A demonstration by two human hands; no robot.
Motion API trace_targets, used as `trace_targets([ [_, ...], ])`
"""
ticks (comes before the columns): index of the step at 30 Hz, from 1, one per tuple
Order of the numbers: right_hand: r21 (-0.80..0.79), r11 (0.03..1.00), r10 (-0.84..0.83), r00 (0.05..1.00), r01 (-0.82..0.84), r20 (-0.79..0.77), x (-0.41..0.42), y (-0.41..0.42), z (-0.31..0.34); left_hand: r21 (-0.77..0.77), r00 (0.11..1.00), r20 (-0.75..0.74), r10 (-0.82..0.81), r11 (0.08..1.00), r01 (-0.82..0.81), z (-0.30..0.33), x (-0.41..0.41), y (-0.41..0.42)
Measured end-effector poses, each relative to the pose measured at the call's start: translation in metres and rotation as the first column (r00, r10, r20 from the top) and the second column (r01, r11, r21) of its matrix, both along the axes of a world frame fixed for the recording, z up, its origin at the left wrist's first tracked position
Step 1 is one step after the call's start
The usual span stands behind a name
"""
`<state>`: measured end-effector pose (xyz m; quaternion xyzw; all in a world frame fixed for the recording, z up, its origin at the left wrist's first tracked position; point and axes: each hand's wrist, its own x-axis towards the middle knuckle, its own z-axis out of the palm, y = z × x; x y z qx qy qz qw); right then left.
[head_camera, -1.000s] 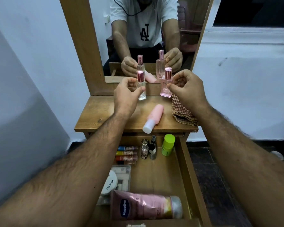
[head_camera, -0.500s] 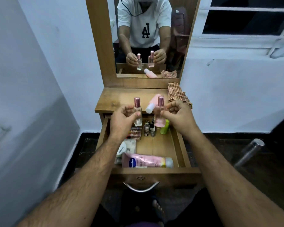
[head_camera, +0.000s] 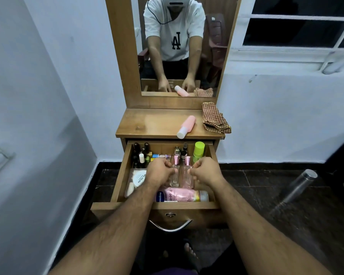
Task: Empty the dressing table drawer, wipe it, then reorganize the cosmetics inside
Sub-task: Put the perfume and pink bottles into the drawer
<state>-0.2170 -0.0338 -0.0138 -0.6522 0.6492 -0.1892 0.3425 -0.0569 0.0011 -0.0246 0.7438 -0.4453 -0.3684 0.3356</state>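
A person's two hands reach into the open drawer (head_camera: 119, 175) of a wooden dressing table. The left hand (head_camera: 160, 172) pinches a clear perfume bottle (head_camera: 175, 175) with a pink metallic cap; the right hand (head_camera: 206, 171) pinches a pink perfume bottle (head_camera: 187, 176) with a matching cap. Both bottles stand upright, side by side, in the middle of the drawer. Just in front of them lies a pink lotion tube (head_camera: 184, 196). A green container (head_camera: 199, 149) stands at the back right, dark small bottles (head_camera: 140, 151) at the back left. On the surface (head_camera: 147, 122) above lie a pink bottle (head_camera: 186, 127) and a checked cloth (head_camera: 214, 118).
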Motion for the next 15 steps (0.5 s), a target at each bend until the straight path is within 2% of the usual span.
trace_targets([
  [3,0.075,0.997,-0.018,0.998,0.023,-0.06,0.003,-0.003,-0.004,0.052,0.999,0.05,-0.012,0.999,0.01,-0.004,-0.003,-0.007],
  [7,0.155,0.986,-0.045,0.997,0.055,-0.065,0.007,-0.009,-0.014,0.123,0.998,0.055,-0.033,0.992,0.026,-0.006,-0.005,-0.013],
  [15,0.295,0.952,-0.099,0.994,0.084,0.037,0.009,-0.016,-0.029,0.177,0.989,0.127,-0.075,0.983,0.052,-0.011,-0.01,-0.012],
])
